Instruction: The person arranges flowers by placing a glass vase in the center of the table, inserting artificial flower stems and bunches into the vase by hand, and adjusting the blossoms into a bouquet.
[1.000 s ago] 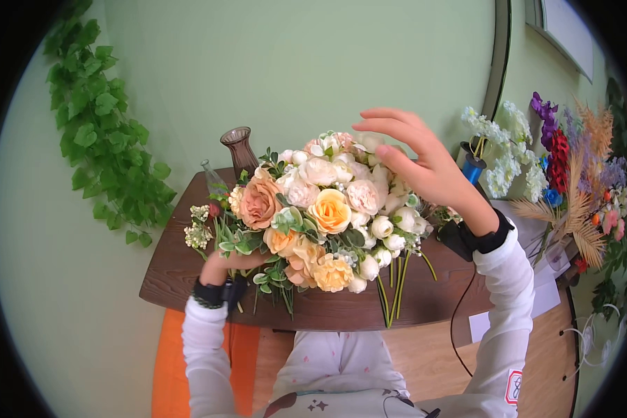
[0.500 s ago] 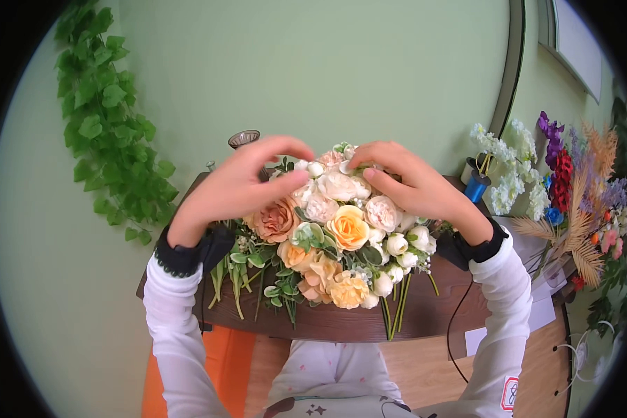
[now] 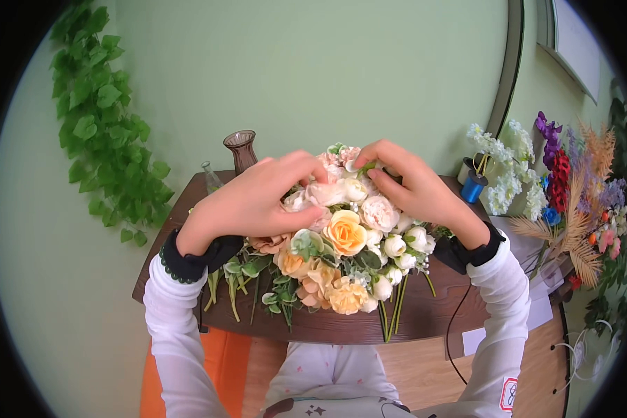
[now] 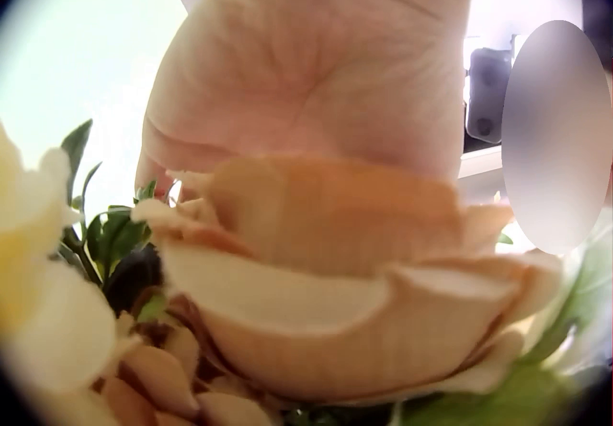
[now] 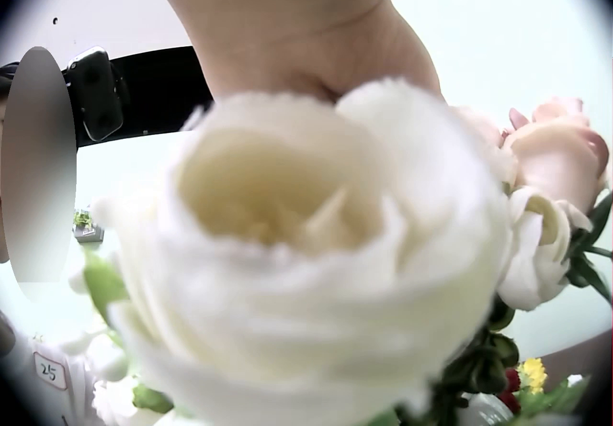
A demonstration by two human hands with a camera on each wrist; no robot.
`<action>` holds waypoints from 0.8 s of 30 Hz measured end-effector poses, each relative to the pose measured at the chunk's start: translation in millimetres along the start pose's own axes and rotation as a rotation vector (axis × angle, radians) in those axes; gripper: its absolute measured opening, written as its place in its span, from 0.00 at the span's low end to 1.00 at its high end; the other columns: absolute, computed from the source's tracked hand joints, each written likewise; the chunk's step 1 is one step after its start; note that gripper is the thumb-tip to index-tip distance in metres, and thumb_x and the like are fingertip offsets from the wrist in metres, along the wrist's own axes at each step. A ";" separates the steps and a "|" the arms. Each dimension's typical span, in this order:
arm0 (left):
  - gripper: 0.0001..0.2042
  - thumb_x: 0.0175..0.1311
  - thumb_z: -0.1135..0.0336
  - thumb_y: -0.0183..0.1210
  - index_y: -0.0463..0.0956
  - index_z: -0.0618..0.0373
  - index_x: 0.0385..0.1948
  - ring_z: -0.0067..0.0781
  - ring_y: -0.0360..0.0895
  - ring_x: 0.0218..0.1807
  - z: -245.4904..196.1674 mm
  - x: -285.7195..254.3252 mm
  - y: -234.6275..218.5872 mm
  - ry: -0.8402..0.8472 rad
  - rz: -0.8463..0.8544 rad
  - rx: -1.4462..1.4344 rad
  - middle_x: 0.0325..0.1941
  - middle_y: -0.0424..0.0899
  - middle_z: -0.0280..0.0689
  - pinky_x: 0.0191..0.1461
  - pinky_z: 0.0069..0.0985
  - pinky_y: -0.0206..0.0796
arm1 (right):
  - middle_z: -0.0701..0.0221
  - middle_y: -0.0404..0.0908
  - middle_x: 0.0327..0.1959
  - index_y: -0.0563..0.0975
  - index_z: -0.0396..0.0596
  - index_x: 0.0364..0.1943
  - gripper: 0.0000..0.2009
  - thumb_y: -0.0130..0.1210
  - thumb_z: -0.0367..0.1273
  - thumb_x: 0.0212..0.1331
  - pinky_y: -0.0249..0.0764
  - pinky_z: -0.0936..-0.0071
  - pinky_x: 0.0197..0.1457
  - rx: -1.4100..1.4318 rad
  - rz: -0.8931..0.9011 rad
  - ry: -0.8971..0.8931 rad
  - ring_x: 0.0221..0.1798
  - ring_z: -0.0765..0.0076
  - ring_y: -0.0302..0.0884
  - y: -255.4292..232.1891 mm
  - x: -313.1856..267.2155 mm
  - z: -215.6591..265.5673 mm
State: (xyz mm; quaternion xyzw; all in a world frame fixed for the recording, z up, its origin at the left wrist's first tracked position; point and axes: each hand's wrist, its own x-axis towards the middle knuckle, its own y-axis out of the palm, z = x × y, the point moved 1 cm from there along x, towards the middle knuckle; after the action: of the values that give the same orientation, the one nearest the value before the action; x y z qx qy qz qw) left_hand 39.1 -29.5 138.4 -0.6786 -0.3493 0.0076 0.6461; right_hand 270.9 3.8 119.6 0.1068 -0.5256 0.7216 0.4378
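A large bouquet of artificial flowers (image 3: pixel 346 233) in peach, yellow, pale pink and white lies on the dark wooden table (image 3: pixel 425 306). My left hand (image 3: pixel 258 198) reaches over its left side, thumb and fingers curled about a pale pink flower (image 3: pixel 325 193) near the top. A peach rose (image 4: pixel 335 292) fills the left wrist view under the palm. On the far right side of the bouquet, my right hand (image 3: pixel 414 184) pinches a white flower (image 3: pixel 351 166) with a bit of green beside it; its fingertips are partly hidden. A white bloom (image 5: pixel 306 273) stands close below the right wrist.
A brown glass vase (image 3: pixel 240 150) and a small clear bottle (image 3: pixel 210 175) stand behind at the left. At the right are a blue spool (image 3: pixel 473 188), white blossom sprays (image 3: pixel 512 181) and colourful flowers (image 3: pixel 561 174). Cut stems (image 3: pixel 397 310) poke out at the table's front.
My left hand has come up from under the bouquet's lower left side to its top. The right hand has lowered from above onto the flowers, and its fingers have closed in.
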 end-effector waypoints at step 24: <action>0.23 0.45 0.62 0.55 0.69 0.63 0.45 0.41 0.70 0.49 4.8 29.2 0.3 -0.123 0.305 -0.173 0.45 0.73 0.45 0.51 0.29 0.63 | 0.65 0.78 0.35 0.75 0.45 0.37 0.09 0.52 0.25 0.50 0.72 0.69 0.41 -0.079 -0.078 -0.066 0.38 0.60 0.76 5.1 4.4 6.3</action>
State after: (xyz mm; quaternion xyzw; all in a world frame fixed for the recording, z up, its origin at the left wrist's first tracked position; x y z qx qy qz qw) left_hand 59.1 -11.1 150.2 -0.7750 -0.2806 0.1169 0.5540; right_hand 262.6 0.4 121.5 0.1337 -0.5634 0.6785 0.4519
